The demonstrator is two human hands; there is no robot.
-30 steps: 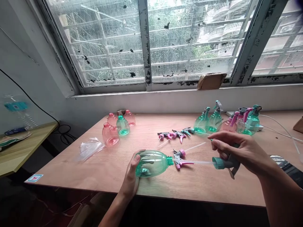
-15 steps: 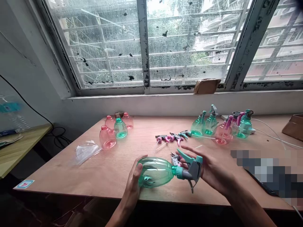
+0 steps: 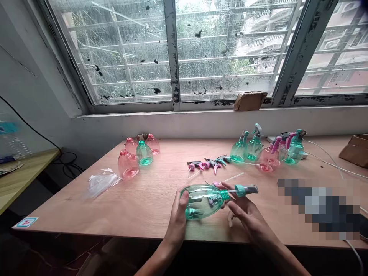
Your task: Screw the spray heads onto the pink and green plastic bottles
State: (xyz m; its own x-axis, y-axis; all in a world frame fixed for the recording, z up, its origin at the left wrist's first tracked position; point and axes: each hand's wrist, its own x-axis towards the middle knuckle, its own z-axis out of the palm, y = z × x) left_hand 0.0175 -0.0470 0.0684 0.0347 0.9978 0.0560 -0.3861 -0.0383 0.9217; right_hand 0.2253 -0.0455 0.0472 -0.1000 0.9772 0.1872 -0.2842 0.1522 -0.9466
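Observation:
My left hand (image 3: 179,214) grips a clear green bottle (image 3: 202,203) by its base, the bottle lying on its side above the table's front part. Its neck points right. A teal and grey trigger spray head (image 3: 244,190) stands a little out of the neck, with a piece of its tube bare between the two. My right hand (image 3: 248,216) is at the spray head, its fingers behind it and the thumb below; the exact contact is partly hidden. Behind the bottle, a loose pink and grey spray head (image 3: 216,184) is mostly covered.
Several loose spray heads (image 3: 211,165) lie mid-table. Assembled spray bottles (image 3: 268,158) stand back right. Bottles without heads (image 3: 128,165) stand back left, beside a clear plastic bag (image 3: 103,182). A blurred dark item (image 3: 319,207) lies at right. A brown box (image 3: 355,151) sits far right.
The bottle has moved slightly right in my left hand. The spray head has turned and come partly out of the neck, baring its tube. My right hand has shifted below and behind it.

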